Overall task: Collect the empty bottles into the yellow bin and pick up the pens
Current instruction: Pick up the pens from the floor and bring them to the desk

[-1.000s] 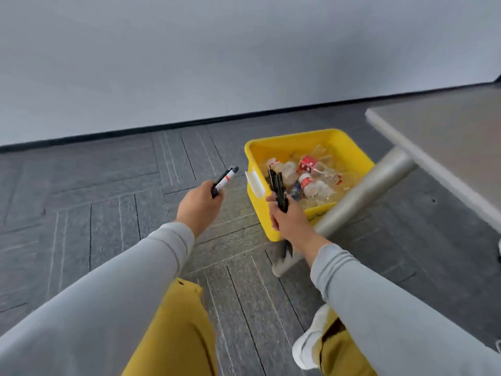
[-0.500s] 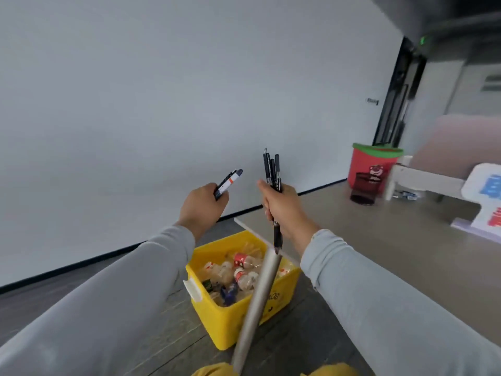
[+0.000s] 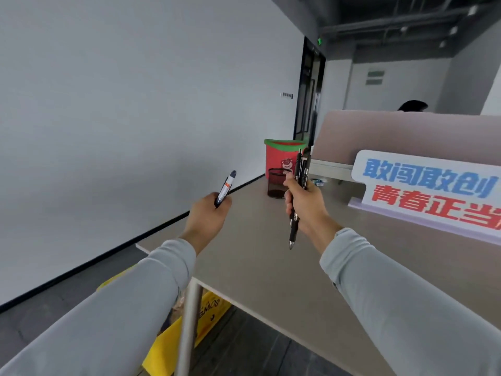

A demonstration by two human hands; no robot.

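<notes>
My left hand (image 3: 207, 219) is shut on a white and dark marker pen (image 3: 225, 187) that points up and to the right. My right hand (image 3: 306, 204) grips a bundle of black pens (image 3: 301, 172) held upright, tips down, above the beige table (image 3: 271, 256). The yellow bin (image 3: 173, 340) stands on the floor under the table's near corner, mostly hidden by my left sleeve and the table leg (image 3: 189, 327). Its contents do not show from here.
A black mesh pen cup (image 3: 276, 184) stands at the table's far end, with a red and green bucket (image 3: 284, 156) behind it. A white sign with blue and red characters (image 3: 428, 191) and a pink partition (image 3: 406, 137) line the table's right side. A white wall runs along the left.
The view has risen from the floor and bin to table height. Both hands came up with their pens and now hover over the tabletop; the bin has dropped to the lower left.
</notes>
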